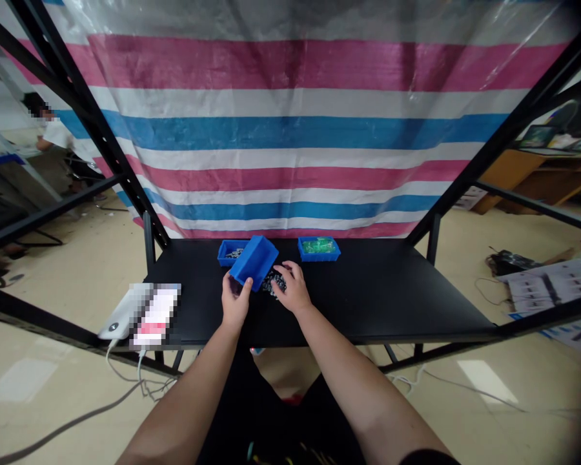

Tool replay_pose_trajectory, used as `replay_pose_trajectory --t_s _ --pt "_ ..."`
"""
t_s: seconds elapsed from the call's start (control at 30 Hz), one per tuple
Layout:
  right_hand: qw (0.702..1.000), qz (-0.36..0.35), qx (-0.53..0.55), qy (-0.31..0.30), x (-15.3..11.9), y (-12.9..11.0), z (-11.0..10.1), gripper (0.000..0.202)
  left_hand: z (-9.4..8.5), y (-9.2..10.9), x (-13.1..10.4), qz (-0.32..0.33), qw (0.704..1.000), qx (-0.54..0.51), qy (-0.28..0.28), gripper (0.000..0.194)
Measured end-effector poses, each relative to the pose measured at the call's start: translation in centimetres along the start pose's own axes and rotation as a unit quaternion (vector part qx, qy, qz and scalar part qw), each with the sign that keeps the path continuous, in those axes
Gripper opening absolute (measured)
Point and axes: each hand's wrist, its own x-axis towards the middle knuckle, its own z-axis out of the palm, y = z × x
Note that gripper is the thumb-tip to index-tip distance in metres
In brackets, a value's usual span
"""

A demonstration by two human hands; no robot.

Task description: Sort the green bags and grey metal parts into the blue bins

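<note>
My left hand (235,301) grips a small blue plastic bin (255,259) by its near edge, and the bin is tipped toward the right. Beside it lies a heap of small black and grey parts (274,284) on the black tabletop. Over the right side of this heap is my right hand (293,289), its fingers apart and curved around the parts. A second blue bin (226,259) with small metallic-looking pieces stands behind the tipped bin and is partly hidden by it. Further right, another blue bin (319,257) holds green pieces that look like circuit boards.
The black table (392,297) has a metal frame, with a striped plastic sheet (290,129) hanging behind it. At the left end lie a white device (121,316) and a phone (157,316) with cables. Another person (62,135) sits far left. Boxes (537,287) stand on the right floor.
</note>
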Motion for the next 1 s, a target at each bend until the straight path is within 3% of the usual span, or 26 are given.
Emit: replay_pose_trajectory --t_s 0.2,0.37,0.43,0.53,0.6,0.7,0.83,1.0 --pt "1.0 -0.015 -0.002 0.007 -0.1 0.5 0.1 0.04 -0.3 0.6 -0.2 -0.068 0.997 0.004 -0.022 0.058" --pt "0.999 0.037 0.01 0.026 0.0 0.9 -0.2 0.025 -0.3 0.3 0.2 -0.106 0.989 -0.064 -0.08 0.064" --pt "0.995 0.068 0.021 0.063 0.1 1.2 -0.1 0.024 -0.2 0.1 0.2 -0.096 0.989 -0.062 -0.098 0.058" --pt "0.985 0.126 0.025 0.115 0.3 1.7 0.2 0.027 -0.2 0.2 0.0 0.001 0.992 0.058 -0.115 0.045" --pt "0.979 0.158 0.018 0.125 0.4 1.9 0.4 0.03 0.0 0.5 -0.3 0.089 0.97 0.158 -0.16 0.047" --pt "0.976 0.182 0.009 0.115 0.7 2.1 0.5 0.033 0.4 0.8 -0.9 0.169 0.914 0.263 -0.258 0.069" --pt "0.974 0.197 -0.003 0.114 1.0 2.3 0.6 0.036 1.1 0.4 -1.4 0.181 0.858 0.358 -0.322 0.09" --pt "0.972 0.209 -0.024 0.105 1.4 2.7 1.1 0.036 1.4 -0.3 -1.7 0.176 0.83 0.411 -0.334 0.083"
